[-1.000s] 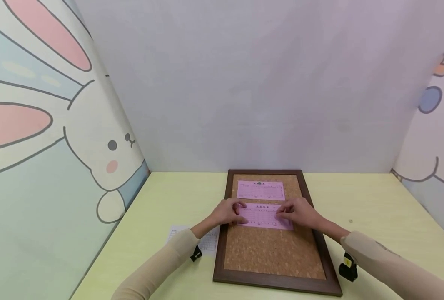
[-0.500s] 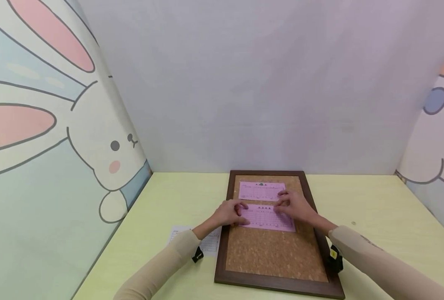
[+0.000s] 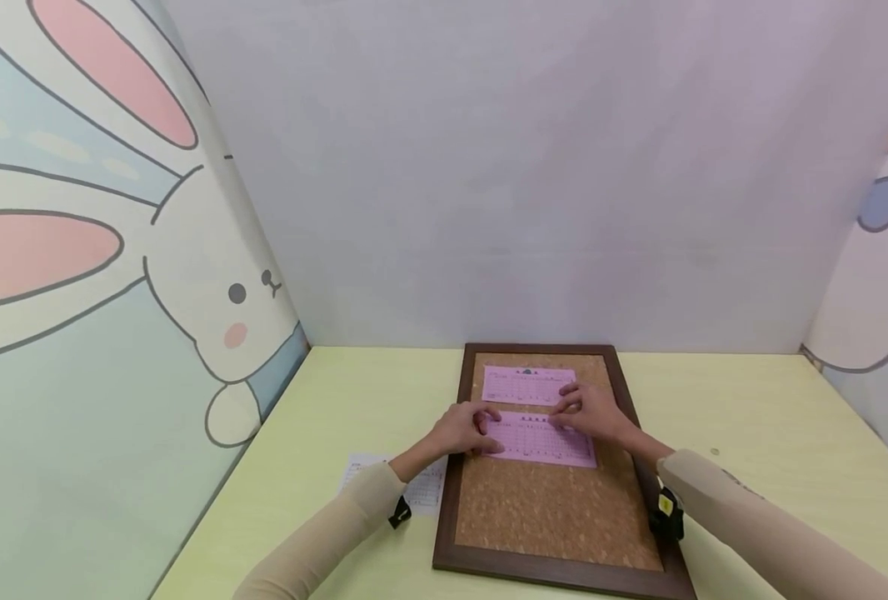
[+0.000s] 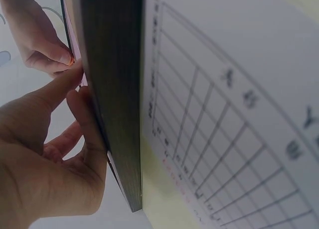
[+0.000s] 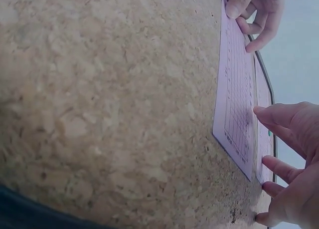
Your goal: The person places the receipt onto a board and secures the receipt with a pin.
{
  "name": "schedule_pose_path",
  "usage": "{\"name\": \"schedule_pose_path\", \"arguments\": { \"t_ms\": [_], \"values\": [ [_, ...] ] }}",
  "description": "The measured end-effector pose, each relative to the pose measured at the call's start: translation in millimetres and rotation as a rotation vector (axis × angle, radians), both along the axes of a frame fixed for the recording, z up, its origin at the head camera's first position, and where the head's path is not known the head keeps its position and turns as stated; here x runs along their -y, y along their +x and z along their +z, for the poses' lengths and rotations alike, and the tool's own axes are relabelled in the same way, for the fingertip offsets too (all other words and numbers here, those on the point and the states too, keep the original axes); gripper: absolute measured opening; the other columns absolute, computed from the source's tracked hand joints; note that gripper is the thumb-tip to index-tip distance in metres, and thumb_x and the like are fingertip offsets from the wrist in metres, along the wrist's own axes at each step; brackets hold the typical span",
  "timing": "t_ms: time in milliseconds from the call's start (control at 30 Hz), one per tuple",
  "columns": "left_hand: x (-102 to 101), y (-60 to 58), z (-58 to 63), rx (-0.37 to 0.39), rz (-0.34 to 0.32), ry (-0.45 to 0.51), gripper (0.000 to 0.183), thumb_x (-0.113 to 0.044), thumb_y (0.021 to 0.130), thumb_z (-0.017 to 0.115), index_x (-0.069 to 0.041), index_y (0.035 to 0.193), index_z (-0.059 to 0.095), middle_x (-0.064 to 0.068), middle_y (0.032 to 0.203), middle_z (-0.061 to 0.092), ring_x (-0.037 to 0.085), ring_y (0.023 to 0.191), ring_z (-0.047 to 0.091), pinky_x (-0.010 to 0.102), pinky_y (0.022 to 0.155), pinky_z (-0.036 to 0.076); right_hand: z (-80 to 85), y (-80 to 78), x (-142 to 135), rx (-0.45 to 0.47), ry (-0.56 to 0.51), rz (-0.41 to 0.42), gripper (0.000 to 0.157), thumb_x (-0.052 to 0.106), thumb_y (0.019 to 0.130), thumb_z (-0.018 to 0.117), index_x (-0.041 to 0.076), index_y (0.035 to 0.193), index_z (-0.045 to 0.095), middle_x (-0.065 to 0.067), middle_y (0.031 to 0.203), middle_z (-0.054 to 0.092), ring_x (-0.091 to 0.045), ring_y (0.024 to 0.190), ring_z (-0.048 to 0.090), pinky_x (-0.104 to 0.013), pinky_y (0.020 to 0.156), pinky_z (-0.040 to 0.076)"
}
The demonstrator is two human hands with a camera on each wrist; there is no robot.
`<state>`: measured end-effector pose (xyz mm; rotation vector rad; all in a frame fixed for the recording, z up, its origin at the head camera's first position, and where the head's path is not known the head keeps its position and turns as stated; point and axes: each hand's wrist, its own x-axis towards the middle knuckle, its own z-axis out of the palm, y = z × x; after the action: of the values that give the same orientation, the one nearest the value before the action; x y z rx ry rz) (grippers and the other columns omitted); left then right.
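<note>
A framed corkboard lies flat on the table, bearing two pink printed forms. The upper pink form lies near the far end; the lower pink form is just below it. My left hand touches the lower form's left edge with thumb and fingers spread apart. My right hand has its thumb at that form's top edge, right of the printed heading. In the right wrist view, other fingertips of the right hand rest around the upper form's right end. Any small thing under the fingertips is hidden.
A white printed sheet lies on the table left of the board, partly under my left forearm. The brown wooden frame has a raised edge. A small round object lies to the right. Walls enclose the table's back and sides.
My right hand has moved from the lower form's right part up to its top edge and stayed there. The left hand keeps its place on the left edge. The view has shifted slightly.
</note>
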<state>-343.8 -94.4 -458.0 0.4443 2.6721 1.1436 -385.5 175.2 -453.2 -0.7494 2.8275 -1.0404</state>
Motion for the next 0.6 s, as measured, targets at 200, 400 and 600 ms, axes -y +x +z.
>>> {"name": "schedule_pose_path", "arguments": {
  "t_ms": [200, 400, 600],
  "values": [
    [-0.7, -0.7, -0.6, -0.004, 0.011, -0.013, 0.038, -0.016, 0.084, 0.085, -0.007, 0.117, 0.069, -0.004, 0.076, 0.055, 0.005, 0.054, 0.049, 0.018, 0.049, 0.039, -1.6, -2.4, 1.5, -0.010, 0.049, -0.016, 0.008, 0.018, 0.085, 0.082, 0.010, 0.083, 0.082, -0.026, 0.127, 0.065, -0.045, 0.116, 0.061, -0.050, 0.087, 0.053],
    [0.8, 1.2, -0.8, -0.003, 0.016, -0.014, 0.038, -0.016, 0.083, 0.086, -0.008, 0.117, 0.069, -0.004, 0.075, 0.055, 0.005, 0.054, 0.049, 0.018, 0.049, 0.038, -2.3, -2.4, 2.7, -0.038, 0.067, 0.008, 0.010, 0.018, 0.085, 0.082, 0.009, 0.081, 0.081, -0.026, 0.125, 0.064, -0.043, 0.111, 0.062, -0.055, 0.089, 0.051],
    [2.0, 2.1, 0.5, 0.002, 0.018, -0.010, 0.038, -0.016, 0.083, 0.086, -0.009, 0.116, 0.069, -0.004, 0.076, 0.055, 0.006, 0.055, 0.049, 0.019, 0.050, 0.038, 7.1, 0.4, 5.0, -0.055, 0.112, 0.062, 0.009, 0.016, 0.087, 0.081, 0.009, 0.082, 0.080, -0.027, 0.123, 0.063, -0.044, 0.114, 0.059, -0.059, 0.091, 0.049]
  ]
}}
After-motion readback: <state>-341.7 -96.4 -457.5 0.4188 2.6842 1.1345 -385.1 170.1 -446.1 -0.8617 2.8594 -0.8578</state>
